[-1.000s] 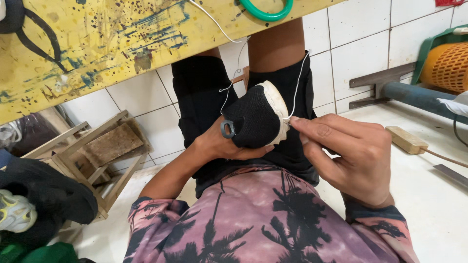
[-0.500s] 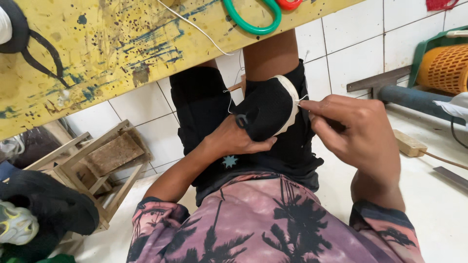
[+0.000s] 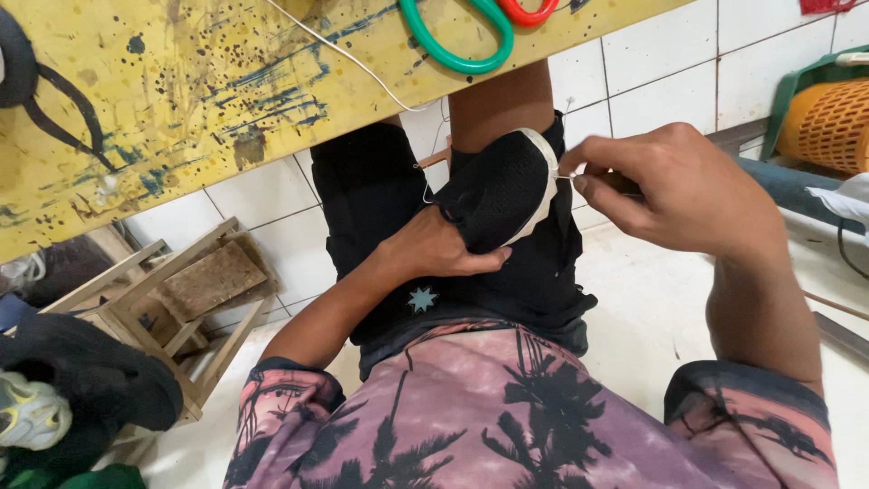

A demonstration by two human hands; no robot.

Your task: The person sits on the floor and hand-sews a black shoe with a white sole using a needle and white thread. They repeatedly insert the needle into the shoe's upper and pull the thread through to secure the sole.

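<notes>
No packages, labels, signs or screens — none in view.

light: bright, even, soft | shadows: faint under bench | focus: sharp | edges: slight wide-angle stretch

Pink-purple shirt [image 3: 507, 417] with black palm-tree print, dark-cuffed short sleeves; black shorts [image 3: 380, 199] with small pale star.

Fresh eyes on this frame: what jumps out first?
At centre, the left hand cups a black shoe with a white sole edge on the lap, while the right hand pinches a thin tool against that edge. Above them runs a paint-spattered yellow bench, with green-handled scissors lying on its edge at top centre.
</notes>
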